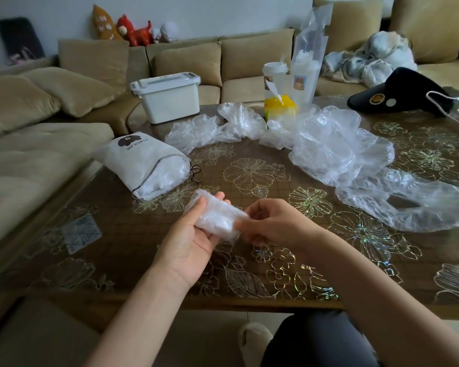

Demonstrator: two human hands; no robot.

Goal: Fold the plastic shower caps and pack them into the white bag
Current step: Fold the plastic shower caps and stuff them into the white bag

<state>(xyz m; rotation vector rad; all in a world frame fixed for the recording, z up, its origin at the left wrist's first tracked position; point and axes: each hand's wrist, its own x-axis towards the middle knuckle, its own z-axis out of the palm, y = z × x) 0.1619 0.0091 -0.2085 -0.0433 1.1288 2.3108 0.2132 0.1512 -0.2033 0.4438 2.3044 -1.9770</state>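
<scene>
A folded clear plastic shower cap (217, 214) is a small compact bundle held above the table's near part. My left hand (194, 239) cradles it from below with the thumb over its left end. My right hand (270, 223) pinches its right end. The white drawstring bag (143, 162) lies on its side at the table's left, its mouth facing right with caps showing inside. Several unfolded clear shower caps (329, 147) lie in a loose heap across the back and right of the table.
The brown table (249, 260) has a flowered glass top. At the back stand a white lidded box (167, 99), a yellow tissue pack (280, 107), drink cups in a clear bag (302, 78) and a black cap (398, 94). A beige sofa (51, 107) runs left and behind.
</scene>
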